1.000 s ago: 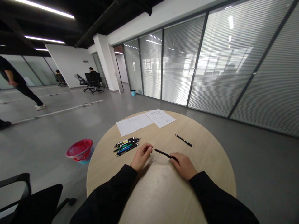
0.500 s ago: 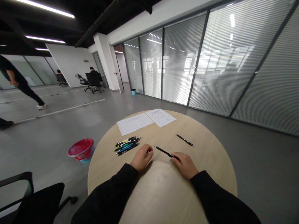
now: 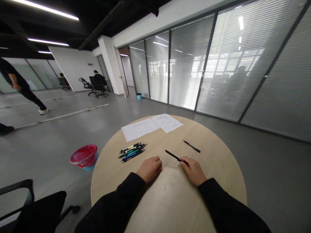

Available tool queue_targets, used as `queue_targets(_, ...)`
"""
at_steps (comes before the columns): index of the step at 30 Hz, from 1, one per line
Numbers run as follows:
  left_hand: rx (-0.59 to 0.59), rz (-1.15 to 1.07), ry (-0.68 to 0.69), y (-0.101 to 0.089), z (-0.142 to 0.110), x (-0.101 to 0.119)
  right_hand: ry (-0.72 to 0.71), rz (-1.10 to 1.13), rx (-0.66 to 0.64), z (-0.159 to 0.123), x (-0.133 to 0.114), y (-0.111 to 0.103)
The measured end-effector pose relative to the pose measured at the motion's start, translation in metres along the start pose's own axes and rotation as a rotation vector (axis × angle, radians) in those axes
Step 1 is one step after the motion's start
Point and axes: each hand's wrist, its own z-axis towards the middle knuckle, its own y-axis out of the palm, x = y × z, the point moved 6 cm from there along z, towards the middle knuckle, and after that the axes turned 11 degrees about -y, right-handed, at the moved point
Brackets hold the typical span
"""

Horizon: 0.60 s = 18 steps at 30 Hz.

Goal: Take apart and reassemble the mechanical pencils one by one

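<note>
My right hand (image 3: 193, 170) is closed around the rear part of a black pen (image 3: 172, 156), whose thin tip points up and left over the round wooden table (image 3: 167, 200). My left hand (image 3: 150, 169) rests back-up on the tabletop, its fingers curled in and nothing visible in them. A gap separates it from the pen's tip. Just beyond my left hand lies a loose pile of several pens (image 3: 132, 152) in black, green, blue, yellow and white. Another black pen (image 3: 192, 146) lies alone, slanted, beyond my right hand.
Two printed sheets, a left one (image 3: 141, 128) and a right one (image 3: 167, 123), lie at the table's far edge. A red-lined basket (image 3: 84, 157) stands on the floor at left, near a black chair (image 3: 41, 210). A person (image 3: 19, 84) is at far left.
My left hand has turned more palm-down, its fingers curling under, and has shifted slightly right. My right hand and the pen have moved slightly right.
</note>
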Motion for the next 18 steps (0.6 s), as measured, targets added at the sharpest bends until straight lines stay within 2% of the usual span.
queue_targets(9, 0.005, 0.107, -0.012, 0.013, 0.001, -0.001, -0.001, 0.002, 0.003, 0.0, 0.002, 0.0)
queue_targets(13, 0.031, 0.06, -0.014, 0.015, 0.001, -0.002, -0.006, 0.002, 0.004, 0.0, 0.003, 0.0)
queue_targets(18, 0.075, -0.086, -0.057, 0.005, -0.002, -0.003, 0.003, 0.001, 0.006, 0.0, 0.001, -0.001)
